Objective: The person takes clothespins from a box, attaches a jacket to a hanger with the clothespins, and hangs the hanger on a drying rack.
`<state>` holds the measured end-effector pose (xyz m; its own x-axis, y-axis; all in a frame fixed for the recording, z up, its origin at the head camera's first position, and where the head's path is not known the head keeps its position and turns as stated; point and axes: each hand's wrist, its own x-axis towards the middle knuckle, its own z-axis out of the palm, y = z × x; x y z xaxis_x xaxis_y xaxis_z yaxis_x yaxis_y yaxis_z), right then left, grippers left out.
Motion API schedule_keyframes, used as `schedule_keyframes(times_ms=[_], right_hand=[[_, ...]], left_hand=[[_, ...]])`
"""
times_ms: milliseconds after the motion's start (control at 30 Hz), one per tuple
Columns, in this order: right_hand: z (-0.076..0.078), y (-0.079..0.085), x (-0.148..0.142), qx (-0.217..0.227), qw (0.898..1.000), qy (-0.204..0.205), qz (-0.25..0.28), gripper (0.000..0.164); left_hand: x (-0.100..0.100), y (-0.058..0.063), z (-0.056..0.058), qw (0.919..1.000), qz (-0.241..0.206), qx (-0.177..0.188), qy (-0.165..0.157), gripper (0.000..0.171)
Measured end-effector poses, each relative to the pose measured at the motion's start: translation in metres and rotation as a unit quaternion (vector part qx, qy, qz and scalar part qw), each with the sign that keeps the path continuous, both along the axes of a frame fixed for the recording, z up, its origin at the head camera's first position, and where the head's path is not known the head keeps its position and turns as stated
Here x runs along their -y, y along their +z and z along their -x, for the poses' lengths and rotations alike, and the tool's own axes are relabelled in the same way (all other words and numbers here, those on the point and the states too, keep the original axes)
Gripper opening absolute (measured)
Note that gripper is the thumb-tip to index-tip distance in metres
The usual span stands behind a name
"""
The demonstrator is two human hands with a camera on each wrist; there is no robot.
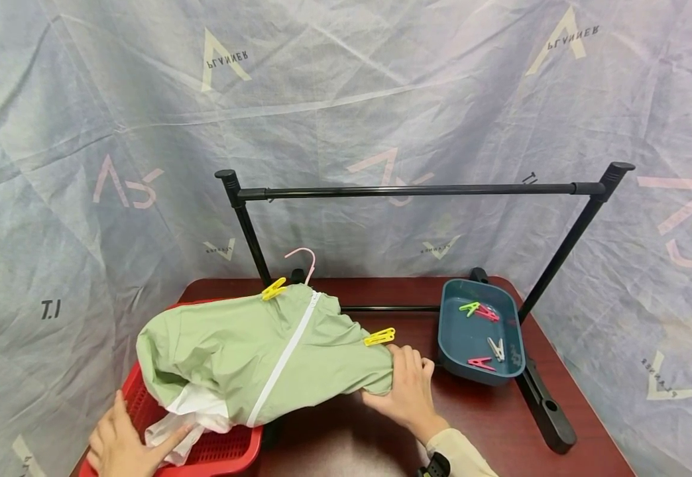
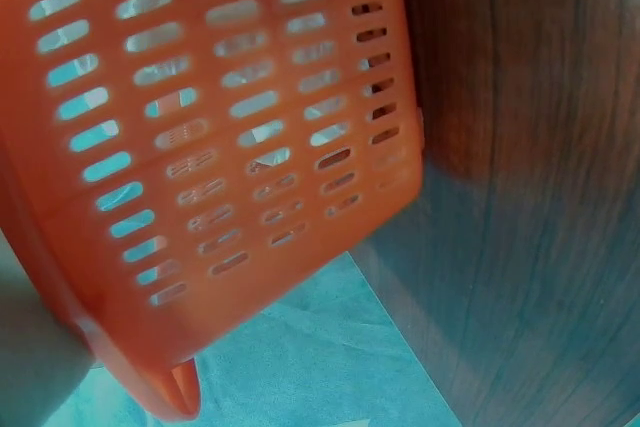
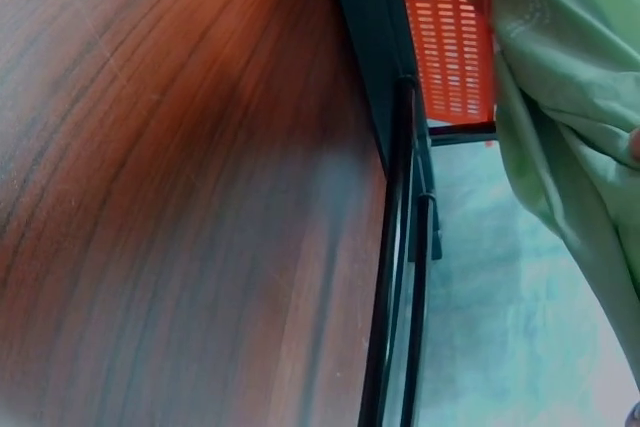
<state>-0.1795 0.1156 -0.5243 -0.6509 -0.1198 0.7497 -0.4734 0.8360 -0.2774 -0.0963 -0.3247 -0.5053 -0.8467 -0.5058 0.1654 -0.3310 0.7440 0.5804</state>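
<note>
A light green zip jacket (image 1: 221, 344) with a white zipper lies over the red basket (image 1: 227, 457), a pink hanger hook (image 1: 304, 255) rising from its collar. Two yellow clothespins (image 1: 380, 336) are clipped at its shoulders. My right hand (image 1: 405, 391) grips the sleeve at the right, thumb below; in the right wrist view the green cloth (image 3: 570, 77) hangs at the right edge. At the basket's left rim, my left hand (image 1: 125, 440) holds the edge, thumb inside near a white cloth (image 1: 170, 437). In the left wrist view the basket wall (image 2: 230, 147) fills much of the frame.
Behind the jacket stands a black rack with a top bar (image 1: 417, 191). A blue tray (image 1: 450, 324) at the right holds several clothespins (image 1: 480, 363). One black rack foot (image 1: 545, 411) lies along the right of the brown table (image 1: 346, 450). Printed grey sheets (image 1: 346, 99) hang around.
</note>
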Motion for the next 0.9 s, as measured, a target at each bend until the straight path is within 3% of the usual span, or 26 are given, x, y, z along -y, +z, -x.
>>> schedule_keyframes(times_ms=[400, 633, 900], right_hand=[[-0.0027, 0.0011, -0.0034, 0.006, 1.0, -0.023, 0.013, 0.085], [-0.0046, 0.001, -0.004, 0.024, 0.999, -0.032, 0.019, 0.086], [-0.0065, 0.0013, -0.0029, 0.047, 0.998, -0.037, 0.032, 0.086]], left_hand=[[0.0004, -0.0042, 0.0012, 0.9995, 0.03, 0.001, -0.014, 0.149], [0.0006, -0.0065, 0.0021, 0.9974, 0.057, -0.01, -0.043, 0.146], [0.0045, -0.0091, 0.0034, 0.9936, 0.085, 0.012, -0.075, 0.144]])
